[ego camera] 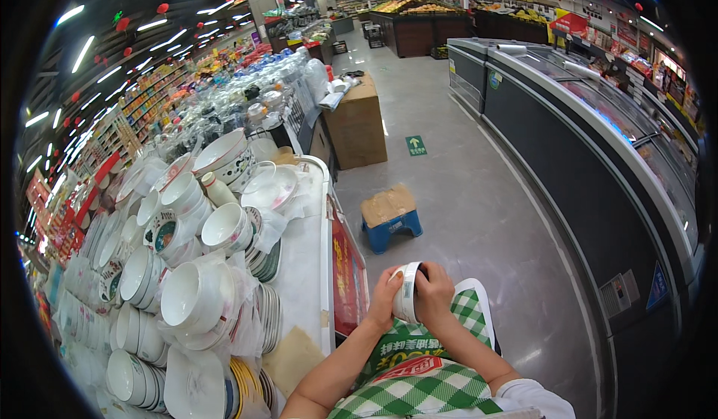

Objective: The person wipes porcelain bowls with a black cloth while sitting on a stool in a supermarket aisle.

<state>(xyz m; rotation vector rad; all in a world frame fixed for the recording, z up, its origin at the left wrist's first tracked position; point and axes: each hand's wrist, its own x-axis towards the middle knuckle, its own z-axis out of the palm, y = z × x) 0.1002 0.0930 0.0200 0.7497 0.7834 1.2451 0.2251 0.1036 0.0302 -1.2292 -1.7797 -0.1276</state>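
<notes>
Over my lap, both hands are on a white round item [405, 294], either a small bowl or a roll; the picture does not settle which. It is tilted on its side, with a dark band along the edge and a small label on its outer wall. My left hand [385, 300] wraps its outer side, fingers at the top. The fingers of my right hand [435, 291] reach into or over the dark-edged side, where their tips are hidden. Beneath lies a green-and-white checked apron [412, 391] bearing writing.
Left is a white display table [303, 301] crowded with stacked white bowls [182, 293], plates [271, 318] and plastic wrapping. A blue step stool [391, 223] topped with cardboard and a cardboard box [356, 127] stand ahead. A long chest freezer [561, 195] lines the right.
</notes>
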